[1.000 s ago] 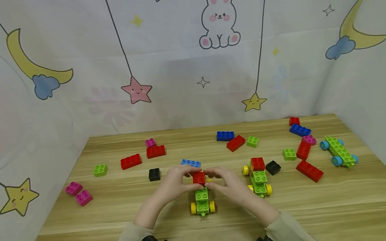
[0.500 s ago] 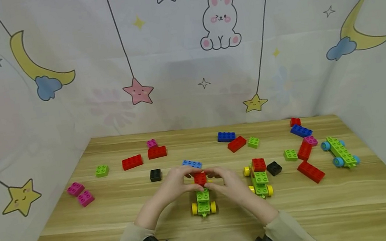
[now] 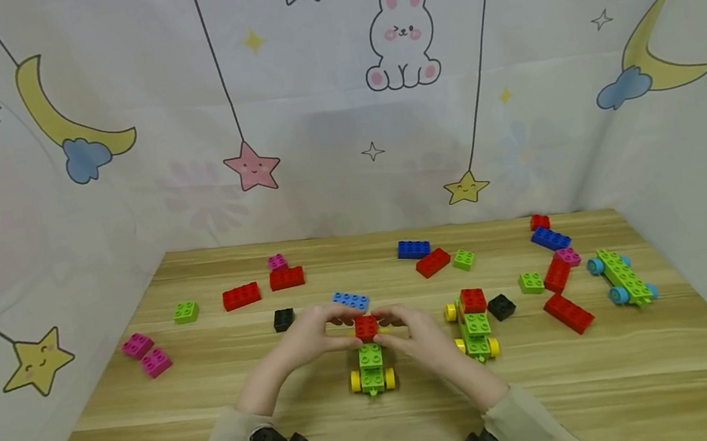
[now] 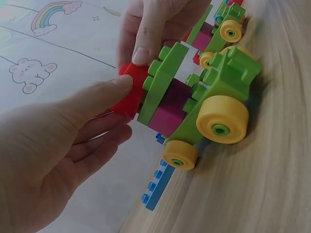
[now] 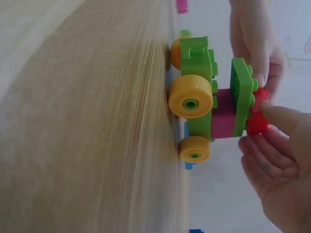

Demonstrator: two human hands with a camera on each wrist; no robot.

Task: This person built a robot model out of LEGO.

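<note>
A red brick [image 3: 366, 328] sits on the far end of a green plate [image 4: 165, 80], which rests on a magenta brick [image 4: 171, 110] fixed to a green wheeled base [image 5: 201, 104] with yellow wheels. This toy car stands on the table. My left hand [image 3: 311, 336] pinches the red brick from the left, thumb on its near side and fingers beyond. From the right, my right hand [image 3: 420, 335] pinches the same brick in like manner. Both thumbs lie close together on it. A light blue brick [image 3: 351, 300] lies just behind the car.
A second green car [image 3: 475, 324] with a red brick on top stands to the right, beside a black brick [image 3: 501, 306]. A green base with blue wheels [image 3: 623, 278] is at far right. Several loose bricks lie along the wooden table [image 3: 219, 423]'s back and sides.
My left wrist and forearm have shifted slightly left, and a bit more of the red brick's top shows. The right hand and the car look nearly the same.
</note>
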